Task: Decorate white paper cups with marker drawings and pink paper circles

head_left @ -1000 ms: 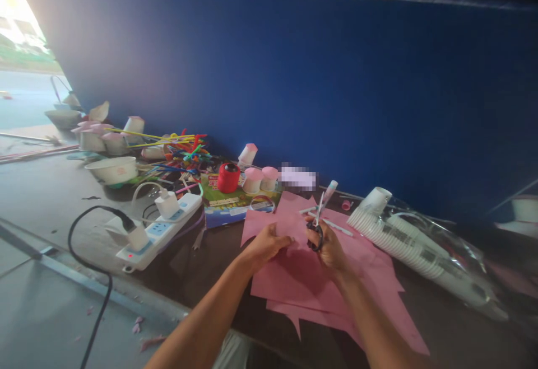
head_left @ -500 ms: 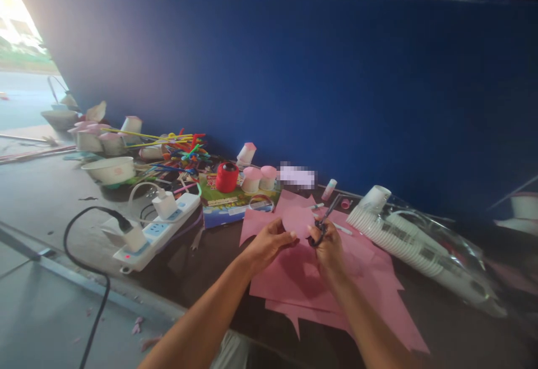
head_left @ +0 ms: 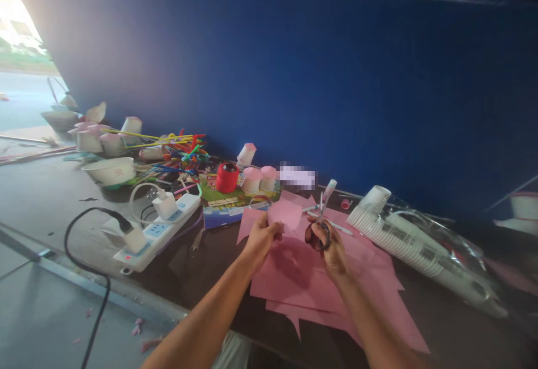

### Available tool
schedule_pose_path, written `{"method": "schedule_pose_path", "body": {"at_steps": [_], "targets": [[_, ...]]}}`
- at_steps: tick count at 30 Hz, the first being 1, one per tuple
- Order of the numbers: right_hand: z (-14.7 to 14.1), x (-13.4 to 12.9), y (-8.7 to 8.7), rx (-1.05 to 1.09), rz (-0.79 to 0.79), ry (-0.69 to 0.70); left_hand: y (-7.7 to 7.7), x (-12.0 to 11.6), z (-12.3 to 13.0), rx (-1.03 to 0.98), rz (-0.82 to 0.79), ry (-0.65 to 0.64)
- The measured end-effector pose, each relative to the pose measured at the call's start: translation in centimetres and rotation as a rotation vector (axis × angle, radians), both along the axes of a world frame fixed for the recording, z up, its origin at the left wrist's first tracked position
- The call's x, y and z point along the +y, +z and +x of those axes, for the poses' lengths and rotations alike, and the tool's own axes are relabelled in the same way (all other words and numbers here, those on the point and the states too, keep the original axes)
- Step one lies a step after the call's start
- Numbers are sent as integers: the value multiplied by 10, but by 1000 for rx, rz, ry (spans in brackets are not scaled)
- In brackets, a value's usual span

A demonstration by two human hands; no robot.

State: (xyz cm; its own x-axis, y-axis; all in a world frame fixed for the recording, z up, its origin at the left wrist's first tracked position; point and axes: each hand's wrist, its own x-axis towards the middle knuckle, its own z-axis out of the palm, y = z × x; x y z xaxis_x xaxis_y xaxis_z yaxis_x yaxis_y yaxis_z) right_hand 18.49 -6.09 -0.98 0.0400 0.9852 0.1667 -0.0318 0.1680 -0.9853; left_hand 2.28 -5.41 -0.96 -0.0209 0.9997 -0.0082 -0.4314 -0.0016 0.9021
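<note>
Currently, the left hand [head_left: 261, 239] pinches a small pink paper piece [head_left: 286, 213] between thumb and fingers, holding it over the larger pink paper sheets [head_left: 294, 288] on the dark tabletop [head_left: 202, 279]. To its right, just beside it but apart from the paper piece, the right hand [head_left: 332, 250] grips a pair of scissors [head_left: 321, 208], its fingers curled around the dark handles; the blades point up and away from the person. Whether the blades are fully together is too small to tell.

Behind the blades stands a glue stick [head_left: 330, 188], with a pink cap [head_left: 345, 204] near it. A slim white stick [head_left: 339, 227] lies across the sheets beyond the right hand. Farther right, nested paper cups [head_left: 403, 246] lie on their side in clear plastic. Beyond the left hand, two pink-topped cups [head_left: 252, 180] sit near a red thread spool [head_left: 227, 178], which rests on a green-and-blue packet [head_left: 222, 218]. Left of the packet is a white power strip [head_left: 168, 222] with plugs in it.
</note>
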Motion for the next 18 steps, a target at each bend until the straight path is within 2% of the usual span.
{"method": "schedule_pose_path", "body": {"at_steps": [7, 18], "targets": [[0, -8, 7, -267, -90, 219, 1, 3, -4, -60, 18, 63], [-4, -9, 8, -303, -66, 257, 1, 1, -2, -4, 14, 48]]}}
